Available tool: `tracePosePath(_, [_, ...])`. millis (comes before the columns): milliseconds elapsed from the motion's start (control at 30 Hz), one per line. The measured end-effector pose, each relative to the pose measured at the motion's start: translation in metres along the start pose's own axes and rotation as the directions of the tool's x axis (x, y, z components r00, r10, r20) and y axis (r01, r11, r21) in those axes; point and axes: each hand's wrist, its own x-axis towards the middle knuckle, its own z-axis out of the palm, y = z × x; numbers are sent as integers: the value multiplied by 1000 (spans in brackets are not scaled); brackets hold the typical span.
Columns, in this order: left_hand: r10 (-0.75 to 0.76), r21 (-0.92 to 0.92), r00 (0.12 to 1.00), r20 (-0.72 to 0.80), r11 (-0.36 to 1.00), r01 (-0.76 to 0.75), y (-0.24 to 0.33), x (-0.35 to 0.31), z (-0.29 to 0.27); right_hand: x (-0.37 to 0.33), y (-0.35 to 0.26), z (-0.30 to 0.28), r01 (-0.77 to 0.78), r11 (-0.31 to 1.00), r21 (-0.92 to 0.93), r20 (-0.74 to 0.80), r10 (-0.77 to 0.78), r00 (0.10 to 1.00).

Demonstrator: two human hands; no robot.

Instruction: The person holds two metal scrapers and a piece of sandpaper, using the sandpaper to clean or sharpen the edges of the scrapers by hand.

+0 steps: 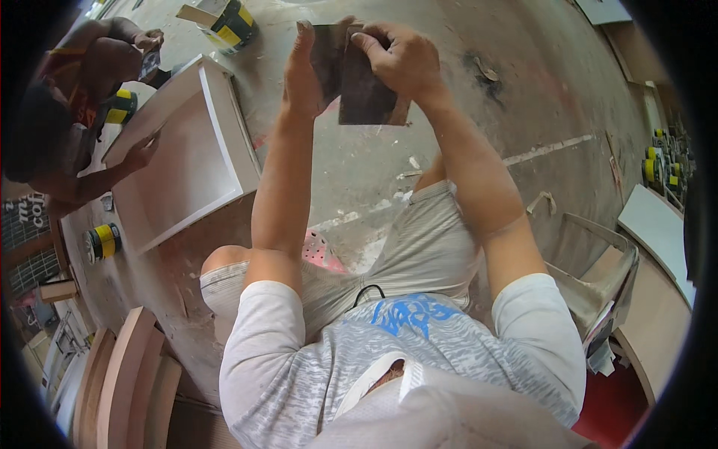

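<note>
Out in front of me, both hands hold a dark brown sheet of what looks like sandpaper [366, 99], with a crease or overlap down its middle. My left hand [301, 81] grips the left part, thumb upright at the edge and the other fingers hidden behind it. At the top of the right part, my right hand [406, 58] is closed with thumb and bent fingers pinching the sheet. Whether it is one folded sheet or two pieces, I cannot tell. Below it lies the bare concrete floor [441, 34].
To the left, another person's hand [140, 155] rests over a large white-edged panel frame [238, 161]. Black-and-yellow cans [102, 242] stand nearby. A plastic chair [598, 258] is at right; curved wooden pieces [123, 374] lie lower left. A pink perforated shoe [321, 251] shows beneath me.
</note>
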Motion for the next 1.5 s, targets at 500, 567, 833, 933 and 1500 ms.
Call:
tracePosePath(500, [-160, 142, 987, 17, 977, 156, -6, -9, -12, -16, -11, 16, 243, 970, -27, 10, -243, 970])
tracePosePath(567, [-126, 87, 992, 16, 988, 124, -7, -5, -16, -12, -14, 14, 243, 970, -20, 64, -241, 968])
tracePosePath(833, [-89, 159, 994, 65, 984, 78, -26, 4, -29, -1, 2, -2, -129, 980, -151, -14, 128, 992])
tracePosePath(933, [-159, 172, 986, 43, 974, 149, -29, -1, -24, -5, 4, -2, -74, 991, -111, -8, 73, 997])
tracePosePath(1500, [-130, 45, 988, -86, 990, 134, 0, -7, 0, -10, -5, 5, -87, 988, 129, 149, 68, 987])
